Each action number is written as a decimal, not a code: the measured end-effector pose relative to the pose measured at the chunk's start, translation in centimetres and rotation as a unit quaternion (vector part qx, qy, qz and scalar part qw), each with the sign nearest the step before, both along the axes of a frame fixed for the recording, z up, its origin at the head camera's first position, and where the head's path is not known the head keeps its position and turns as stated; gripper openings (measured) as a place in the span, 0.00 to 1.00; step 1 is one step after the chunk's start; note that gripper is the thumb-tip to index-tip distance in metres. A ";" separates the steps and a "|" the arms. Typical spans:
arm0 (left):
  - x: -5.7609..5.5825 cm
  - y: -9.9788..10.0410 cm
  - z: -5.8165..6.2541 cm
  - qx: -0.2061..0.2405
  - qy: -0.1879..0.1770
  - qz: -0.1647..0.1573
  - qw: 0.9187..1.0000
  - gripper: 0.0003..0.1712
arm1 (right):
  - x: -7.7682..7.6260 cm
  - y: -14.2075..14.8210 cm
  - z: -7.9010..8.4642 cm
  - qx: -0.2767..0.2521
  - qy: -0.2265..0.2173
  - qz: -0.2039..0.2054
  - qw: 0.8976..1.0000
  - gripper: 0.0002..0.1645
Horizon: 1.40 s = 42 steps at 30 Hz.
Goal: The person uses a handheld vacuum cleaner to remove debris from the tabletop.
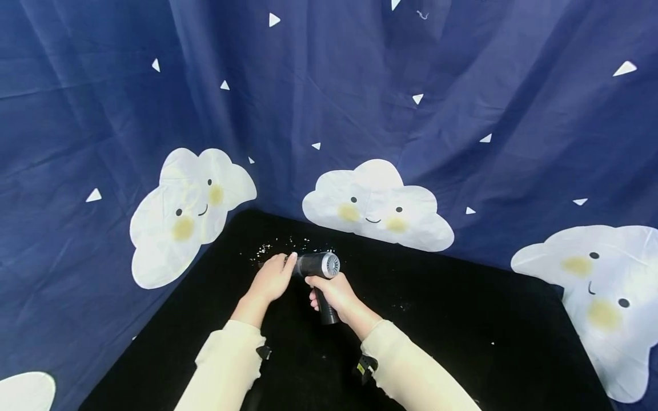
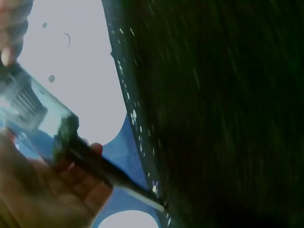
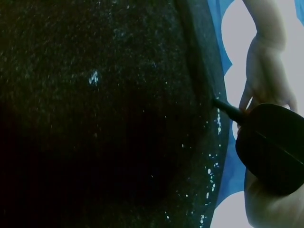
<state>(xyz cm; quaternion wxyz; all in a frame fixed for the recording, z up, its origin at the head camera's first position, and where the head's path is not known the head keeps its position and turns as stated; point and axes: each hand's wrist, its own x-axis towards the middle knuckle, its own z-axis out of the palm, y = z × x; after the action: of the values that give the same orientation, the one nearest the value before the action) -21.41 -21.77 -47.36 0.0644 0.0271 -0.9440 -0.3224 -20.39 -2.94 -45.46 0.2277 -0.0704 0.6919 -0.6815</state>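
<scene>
A black handheld vacuum cleaner (image 1: 311, 264) with a silver vented end lies level just above the black surface. My right hand (image 1: 334, 292) grips its handle (image 1: 325, 308), fingers wrapped round it. At the vacuum's front, my left hand (image 1: 271, 278) holds the nozzle part, thumb on top. The left wrist view shows the clear dust cup (image 2: 35, 107) and a slim dark nozzle (image 2: 111, 173) resting on the left fingers (image 2: 90, 187). Its tip points down toward scattered white bits (image 1: 263, 249). In the right wrist view, the handle's base (image 3: 270, 147) hides much of the right hand.
The black-covered table (image 1: 442, 319) meets a dark blue curtain (image 1: 360, 85) with white cloud prints at the back and sides. A few pale specks (image 1: 403, 306) lie right of the hands. More white bits (image 3: 211, 175) line the table's edge in the right wrist view.
</scene>
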 end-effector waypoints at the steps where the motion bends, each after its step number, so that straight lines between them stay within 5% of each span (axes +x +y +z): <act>1: 0.0 0.3 -0.1 0.004 0.004 0.012 1.000 0.38 | 0.0 0.0 -0.1 -0.005 -0.002 -0.002 1.000 0.20; 9: -0.2 1.8 -0.8 0.018 0.031 0.080 0.996 0.35 | 0.0 -0.1 -0.5 -0.041 -0.032 -0.004 0.999 0.19; 21: -1.2 1.6 -0.8 0.018 0.032 0.077 0.996 0.39 | -0.5 -0.5 -0.8 -0.054 -0.039 -0.021 0.998 0.21; 30: -0.7 0.6 -0.7 0.018 0.034 0.091 0.995 0.37 | -0.3 -1.5 -0.4 -0.061 -0.053 -0.006 0.997 0.14; 42: 0.0 0.0 -0.9 0.008 0.030 0.098 0.995 0.38 | 0.1 -2.0 -0.6 -0.057 -0.056 0.007 0.997 0.18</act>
<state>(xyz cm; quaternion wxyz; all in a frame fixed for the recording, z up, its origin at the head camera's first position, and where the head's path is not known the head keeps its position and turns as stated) -21.43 -21.79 -48.29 0.1238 0.1106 -0.9317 -0.3230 -20.29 -4.90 -46.02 0.2663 -0.0494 0.6379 -0.7209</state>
